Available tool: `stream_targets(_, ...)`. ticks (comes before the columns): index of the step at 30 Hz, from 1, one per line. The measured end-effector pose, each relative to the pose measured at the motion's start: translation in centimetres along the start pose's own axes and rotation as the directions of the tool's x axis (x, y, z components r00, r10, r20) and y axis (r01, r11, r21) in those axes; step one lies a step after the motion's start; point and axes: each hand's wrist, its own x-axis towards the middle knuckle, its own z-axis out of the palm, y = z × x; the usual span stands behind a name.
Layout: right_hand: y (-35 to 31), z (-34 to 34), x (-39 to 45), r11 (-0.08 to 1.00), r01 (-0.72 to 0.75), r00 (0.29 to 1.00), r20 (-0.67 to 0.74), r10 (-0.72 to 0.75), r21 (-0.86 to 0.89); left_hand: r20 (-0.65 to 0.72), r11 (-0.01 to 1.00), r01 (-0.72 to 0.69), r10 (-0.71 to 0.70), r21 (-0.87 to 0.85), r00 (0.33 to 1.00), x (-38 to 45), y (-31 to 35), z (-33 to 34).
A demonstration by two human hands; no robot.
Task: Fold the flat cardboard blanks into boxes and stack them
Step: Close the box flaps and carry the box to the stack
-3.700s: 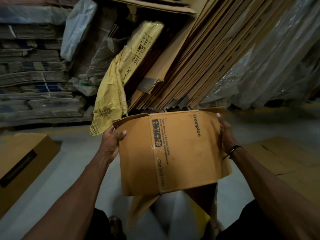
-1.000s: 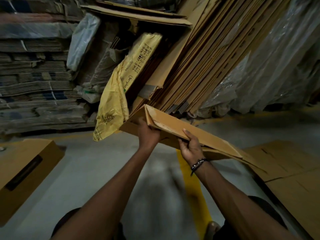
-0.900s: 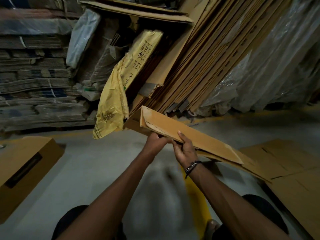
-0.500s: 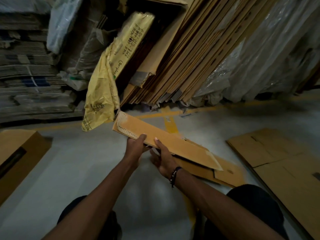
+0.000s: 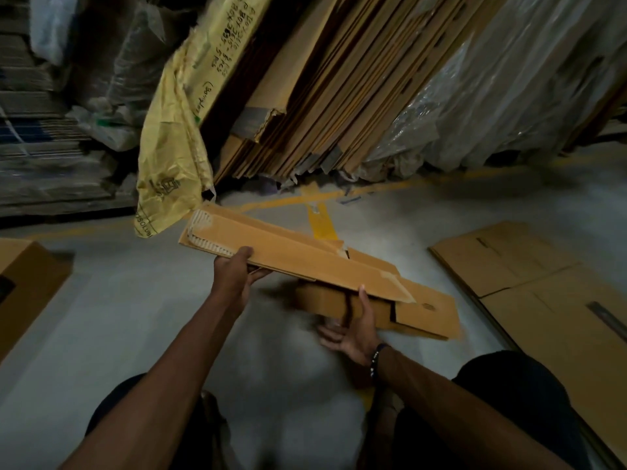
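A person's left hand [image 5: 234,278] and right hand [image 5: 356,329] each grip a flattened box [image 5: 305,262] above the floor [image 5: 135,300].

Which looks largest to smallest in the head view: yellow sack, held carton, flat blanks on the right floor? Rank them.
1. Flat blanks: widest spread, though cut off by the frame edge.
2. Yellow sack and held carton: they look alike in area; the carton is nearer the camera, so I won't rank them.

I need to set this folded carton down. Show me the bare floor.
Bare grey floor lies between the assembled box and the left hand. Crowded: flat blanks at right, leaning sheets behind.
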Motion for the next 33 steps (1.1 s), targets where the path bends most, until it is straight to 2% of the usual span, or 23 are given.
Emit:
stream_targets(3,-1.5,-0.8,0.6,0.988,0.102,0.991,-0.097,-0.091,0.113,-0.016,0.999,0.017,-0.017,-0.03,1.0,0.6,-0.1,0.4)
stream_targets(9,-5.7,-1.9,1.2,0.943,0.254,0.964,-0.141,-0.228,0.213,-0.041,0.998,0.057,-0.059,-0.039,0.997,1.4,-0.2,1.3)
stream_targets(14,-8.3,-1.5,0.7,0.91,0.291,0.956,-0.123,-0.266,0.296,-0.014,1.0,-0.007,0.008,0.011,1.0,0.5,0.1,2.2)
stream_targets(21,-10.3,-1.1,-2.7,0.878,0.372,0.928,-0.098,-0.36,0.302,0.022,0.989,-0.13,0.129,0.074,0.991,-2.2,-0.9,4.4)
stream_targets(25,-13.2,-1.4,-6.0,0.842,0.438,0.897,-0.094,-0.431,0.314,0.103,0.981,-0.1,0.083,0.169,0.991,-4.3,-2.5,9.3)
stream_targets(29,-16.3,-2.4,-9.8,0.772,0.509,0.857,-0.135,-0.498,0.381,0.183,0.983,-0.042,0.009,0.177,0.983,-6.9,-3.3,16.0)
stream_targets(33,-18.8,-2.6,-13.3,0.72,0.559,0.82,-0.146,-0.553,0.411,0.193,0.986,-0.029,-0.003,0.163,0.981,-8.9,-4.2,22.5)
